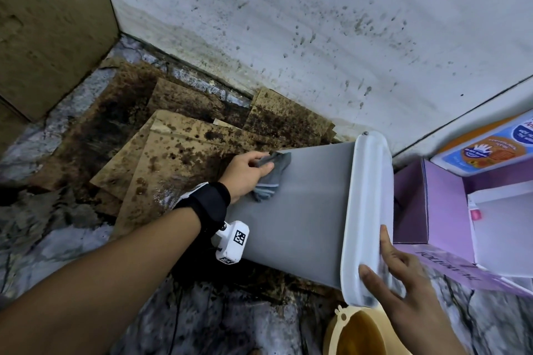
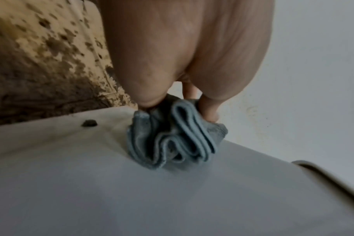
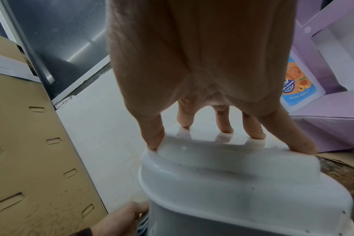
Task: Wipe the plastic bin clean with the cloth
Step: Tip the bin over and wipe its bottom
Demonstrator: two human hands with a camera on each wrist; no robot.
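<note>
A grey plastic bin (image 1: 302,210) with a white lid (image 1: 369,181) lies tilted on its side, lid end to the right. My left hand (image 1: 245,173) grips a bunched grey-blue cloth (image 1: 271,179) and presses it on the bin's side near the base end. The left wrist view shows the cloth (image 2: 172,138) folded under my fingers on the grey bin (image 2: 131,199). My right hand (image 1: 403,282) holds the lid end, thumb on the rim and fingers spread over the lid (image 3: 232,172).
Stained cardboard sheets (image 1: 173,153) cover the floor under the bin's base. A spattered white wall (image 1: 317,37) stands behind, a brown carton (image 1: 52,23) at left. A purple box (image 1: 447,204) and a labelled bottle (image 1: 487,150) sit right. A yellow bucket (image 1: 346,331) is below.
</note>
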